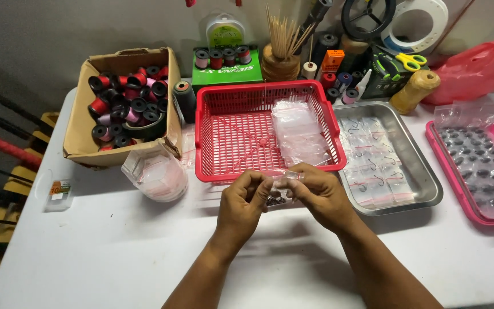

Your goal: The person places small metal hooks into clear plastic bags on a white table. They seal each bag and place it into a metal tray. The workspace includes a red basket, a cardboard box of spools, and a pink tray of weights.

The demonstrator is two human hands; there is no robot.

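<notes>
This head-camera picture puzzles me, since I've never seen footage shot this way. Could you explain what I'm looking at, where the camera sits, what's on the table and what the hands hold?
The camera is worn on a person's head and looks down, so the two bare arms coming in from the bottom edge are that person's own. The left hand and right hand meet over a white table, pinching a small clear plastic bag between them; small dark pieces show just beneath it. Behind the hands stands a red mesh basket with more clear bags inside. To its left is a cardboard box full of thread spools. To the right sit a metal tray of bagged hooks and a pink tray of small dark pieces. Yellow-handled scissors lie at the back.
</notes>
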